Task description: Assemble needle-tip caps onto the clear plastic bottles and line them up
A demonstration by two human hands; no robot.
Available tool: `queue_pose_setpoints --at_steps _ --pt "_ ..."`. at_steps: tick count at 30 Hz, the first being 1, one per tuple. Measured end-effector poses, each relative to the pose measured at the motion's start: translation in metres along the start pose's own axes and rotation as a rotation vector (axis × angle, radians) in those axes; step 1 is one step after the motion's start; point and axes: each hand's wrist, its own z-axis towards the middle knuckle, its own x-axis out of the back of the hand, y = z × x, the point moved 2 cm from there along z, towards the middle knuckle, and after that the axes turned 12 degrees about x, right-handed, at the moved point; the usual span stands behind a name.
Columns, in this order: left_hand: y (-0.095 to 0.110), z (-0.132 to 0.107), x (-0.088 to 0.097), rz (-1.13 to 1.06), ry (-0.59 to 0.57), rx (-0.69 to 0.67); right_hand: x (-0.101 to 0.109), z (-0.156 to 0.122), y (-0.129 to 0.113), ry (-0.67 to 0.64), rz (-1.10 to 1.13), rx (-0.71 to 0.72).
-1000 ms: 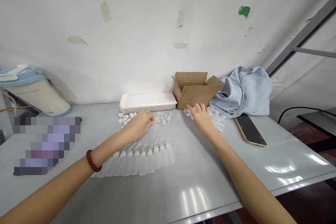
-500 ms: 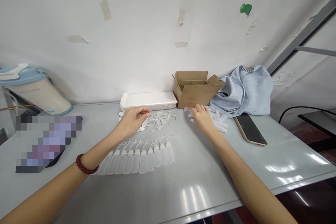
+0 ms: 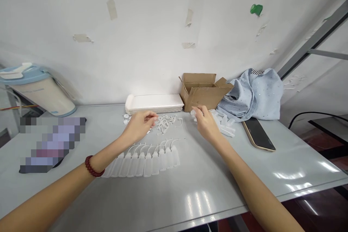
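Note:
My left hand [image 3: 140, 125] is closed, thumb and fingertips pressed together, over small white round pieces [image 3: 126, 116]; whatever it may pinch is hidden. Just right of its fingertips lies a pile of thin white plastic straps [image 3: 165, 122]. My right hand [image 3: 206, 123] pinches a small translucent plastic piece [image 3: 193, 112] at its fingertips. Beside and partly under that hand, several loose translucent plastic pieces [image 3: 227, 127] are heaped. Nearer to me, a row of frosted flat plastic pieces [image 3: 148, 164] lies side by side, each with a thin curved white strap at its top.
Against the wall stand a stack of white flat sheets [image 3: 154, 102] and an open cardboard box [image 3: 203, 96]. A light blue cloth bag [image 3: 265, 94] and a phone [image 3: 259, 134] are on the right. Far left are a large cup [image 3: 46, 92] and a blurred-out item [image 3: 54, 143].
My right hand has lifted slightly and turned, with the translucent piece now showing at its fingertips. My left hand stays near the straps, its fingers curled closer. The view has shifted slightly.

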Motion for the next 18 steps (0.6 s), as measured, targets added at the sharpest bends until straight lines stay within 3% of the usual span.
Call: queue_pose_setpoints --at_steps 3,7,10,14,18 --pt "0.002 0.001 0.000 -0.023 0.058 0.000 0.003 -0.001 -0.013 0.045 0.096 0.010" --pt "0.006 -0.005 -0.001 0.009 -0.029 0.014 0.013 -0.002 -0.036 0.088 0.271 0.068" --pt "0.006 -0.021 -0.004 -0.016 -0.041 -0.033 0.024 -0.005 -0.053 0.118 0.668 0.058" --pt "-0.004 -0.049 -0.011 -0.070 0.021 -0.173 0.034 -0.011 -0.076 -0.076 1.205 -0.119" --pt "-0.019 -0.072 -0.019 -0.139 0.093 -0.236 0.036 -0.016 -0.093 -0.181 1.402 -0.168"
